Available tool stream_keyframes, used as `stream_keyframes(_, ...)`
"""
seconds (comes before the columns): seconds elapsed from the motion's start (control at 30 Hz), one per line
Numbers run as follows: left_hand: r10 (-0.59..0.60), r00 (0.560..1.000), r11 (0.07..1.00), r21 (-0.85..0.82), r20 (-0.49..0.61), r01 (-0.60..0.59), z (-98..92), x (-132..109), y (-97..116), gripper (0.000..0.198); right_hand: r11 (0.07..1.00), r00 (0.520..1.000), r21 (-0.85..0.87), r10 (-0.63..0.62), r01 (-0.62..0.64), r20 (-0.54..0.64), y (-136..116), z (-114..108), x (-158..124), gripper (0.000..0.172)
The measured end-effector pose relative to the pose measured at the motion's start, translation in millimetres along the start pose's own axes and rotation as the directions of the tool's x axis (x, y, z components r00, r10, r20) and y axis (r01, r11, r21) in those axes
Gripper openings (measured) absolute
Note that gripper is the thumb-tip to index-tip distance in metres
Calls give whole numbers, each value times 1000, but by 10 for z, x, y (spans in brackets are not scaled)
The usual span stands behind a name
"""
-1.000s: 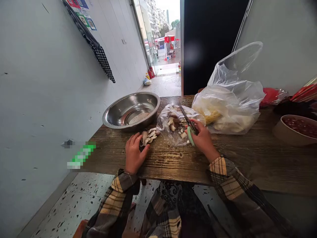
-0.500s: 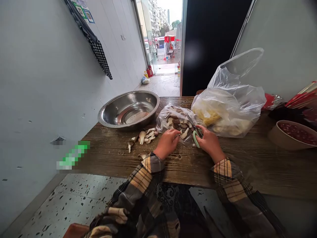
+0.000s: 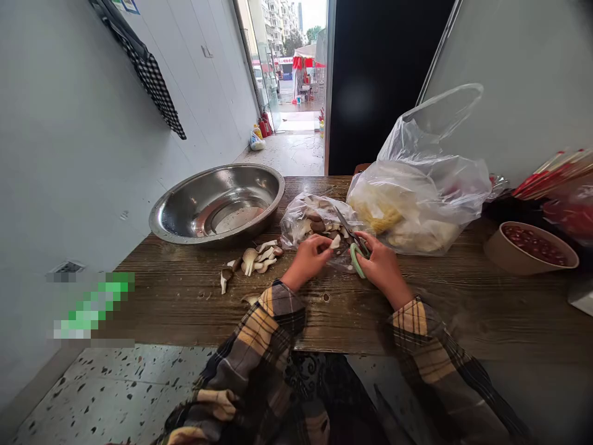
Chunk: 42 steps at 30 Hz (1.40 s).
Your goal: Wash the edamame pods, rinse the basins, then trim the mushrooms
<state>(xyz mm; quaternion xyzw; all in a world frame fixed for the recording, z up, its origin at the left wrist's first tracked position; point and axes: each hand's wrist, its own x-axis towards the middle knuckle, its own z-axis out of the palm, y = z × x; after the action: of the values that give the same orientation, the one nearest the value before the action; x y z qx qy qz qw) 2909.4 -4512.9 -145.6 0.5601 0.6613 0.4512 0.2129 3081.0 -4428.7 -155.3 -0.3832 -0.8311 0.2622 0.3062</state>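
Note:
Between the thumb and fingers of my left hand (image 3: pixel 306 262) is a pale oyster mushroom (image 3: pixel 335 242), lifted at the near edge of a clear plastic bag (image 3: pixel 296 215) that holds more mushrooms. My right hand (image 3: pixel 380 266) is closed around the pale green handles of a pair of scissors (image 3: pixel 347 224). The blades point up and away to the left, over the bag, slightly apart from the held mushroom. A small pile of loose mushrooms (image 3: pixel 250 262) lies on the wooden table (image 3: pixel 185 309) to the left of my left hand.
A wide steel basin (image 3: pixel 167 230) stands at the table's back left. A large plastic bag (image 3: pixel 417 204) with yellow and pale contents sits behind my right hand. Farther right are a paper bowl (image 3: pixel 519 252) with dark red contents and red-tipped sticks (image 3: pixel 551 174). A wall borders the left side.
My left hand has taken a mushroom from the bag and raised it slightly. My right hand still holds the scissors. The camera view has turned a little to the right.

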Motion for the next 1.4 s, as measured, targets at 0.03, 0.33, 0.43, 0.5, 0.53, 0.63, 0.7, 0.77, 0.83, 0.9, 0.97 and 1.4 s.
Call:
stream_keyframes(0.03, -19, 1000, 987, -159, 6, 20, -47, -20, 10, 18, 999, 1000, 42, -2, 2, -12, 3, 4, 4, 46)
stream_keyframes(0.33, -213, 972, 602, -771, 96, 208, -241, -257, 86, 35, 951, 996, 306, -68, 45, 63, 20, -14, -9, 55)
stream_keyframes(0.43, -230, 971, 601, -775, 67, 196, -261, -275, 75, 32, 965, 984, 255, -102, 63, 146, 16, -112, -57, 54)
stream_keyframes(0.5, -233, 971, 611, -770, 45, 183, -271, -269, 72, 30, 973, 970, 218, -121, 74, 210, 10, -197, -94, 54)
stream_keyframes(0.53, -232, 972, 621, -764, 36, 176, -274, -264, 73, 30, 977, 963, 202, -124, 76, 239, 7, -238, -111, 54)
stream_keyframes(0.63, -218, 976, 658, -736, 18, 160, -276, -254, 79, 28, 984, 947, 159, -122, 77, 298, -3, -328, -143, 54)
stream_keyframes(0.7, -199, 980, 677, -720, 23, 154, -274, -253, 84, 28, 985, 936, 150, -132, 86, 325, -11, -354, -148, 55)
stream_keyframes(0.77, -176, 983, 694, -703, 42, 155, -270, -253, 87, 28, 982, 927, 160, -150, 100, 343, -20, -360, -147, 55)
stream_keyframes(0.83, -161, 985, 713, -682, 64, 161, -266, -256, 90, 27, 979, 921, 175, -158, 100, 356, -29, -361, -146, 55)
stream_keyframes(0.9, -164, 983, 732, -658, 76, 173, -261, -260, 92, 28, 978, 916, 192, -153, 85, 371, -37, -363, -149, 56)
stream_keyframes(0.97, -171, 983, 747, -640, 71, 177, -255, -265, 93, 29, 975, 908, 211, -149, 69, 391, -43, -363, -155, 57)
stream_keyframes(1.4, -163, 985, 790, -591, 56, 164, -237, -258, 66, 28, 963, 904, 269, -119, 5, 411, 81, -315, -148, 49)
